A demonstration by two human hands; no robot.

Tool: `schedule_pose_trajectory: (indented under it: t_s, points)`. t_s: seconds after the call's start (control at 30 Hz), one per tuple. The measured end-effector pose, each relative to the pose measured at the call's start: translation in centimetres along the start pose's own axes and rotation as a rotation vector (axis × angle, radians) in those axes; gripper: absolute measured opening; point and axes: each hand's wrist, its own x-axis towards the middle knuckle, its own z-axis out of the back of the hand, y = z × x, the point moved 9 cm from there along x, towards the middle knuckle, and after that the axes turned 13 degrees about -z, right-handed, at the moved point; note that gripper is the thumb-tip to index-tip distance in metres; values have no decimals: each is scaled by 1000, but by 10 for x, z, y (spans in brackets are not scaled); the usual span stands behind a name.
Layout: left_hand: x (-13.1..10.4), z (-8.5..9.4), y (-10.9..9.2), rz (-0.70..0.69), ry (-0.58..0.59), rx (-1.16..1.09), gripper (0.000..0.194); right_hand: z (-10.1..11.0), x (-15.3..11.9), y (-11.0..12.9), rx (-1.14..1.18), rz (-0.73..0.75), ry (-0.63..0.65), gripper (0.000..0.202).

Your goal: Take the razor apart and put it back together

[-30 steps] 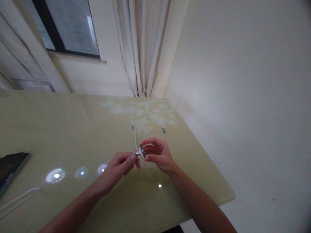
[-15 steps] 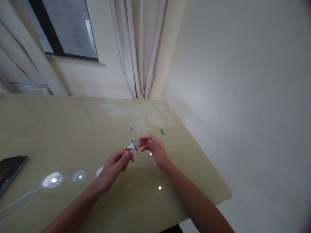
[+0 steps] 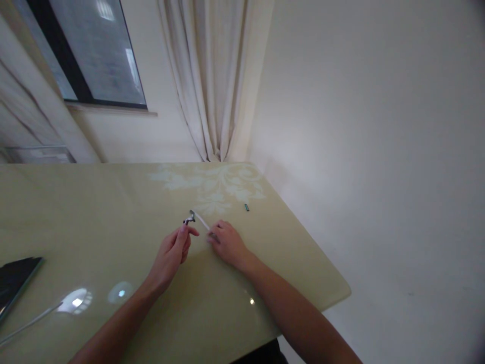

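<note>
My left hand (image 3: 174, 250) is closed around the handle of a small razor (image 3: 188, 219), whose silver and dark head sticks up above the thumb. Just behind that head lies a white toothbrush (image 3: 202, 221), its grey bristle end pointing away to the left. My right hand (image 3: 229, 244) has its fingers curled round the near end of the toothbrush, low over the tabletop. The fingers hide that end of the handle. Beyond my right hand, a small dark green rectangular piece (image 3: 246, 207) lies on the table.
The glossy yellow-green table (image 3: 94, 212) has a white floral pattern near its far corner. A black flat object (image 3: 17, 278) lies at the left edge, and a white cable (image 3: 32, 322) runs nearby. A curtain (image 3: 208, 81) and a wall (image 3: 364, 141) border the table.
My right hand has come down and closed on the toothbrush, which now slants with its head to the left. The razor in my left hand has moved left and turned.
</note>
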Motion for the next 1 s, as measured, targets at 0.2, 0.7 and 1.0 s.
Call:
schedule_pose_trajectory:
  t_s: [0.2, 0.7, 1.0]
  points:
    - [14, -10, -21, -130, -19, 93, 61, -1, 2, 1, 33, 28, -27, 15]
    - [104, -129, -3, -106, -55, 151, 47, 96, 18, -79, 708, -97, -191, 26]
    - [89, -89, 1, -122, 80, 597, 27, 131, 16, -147, -13, -569, -362, 33]
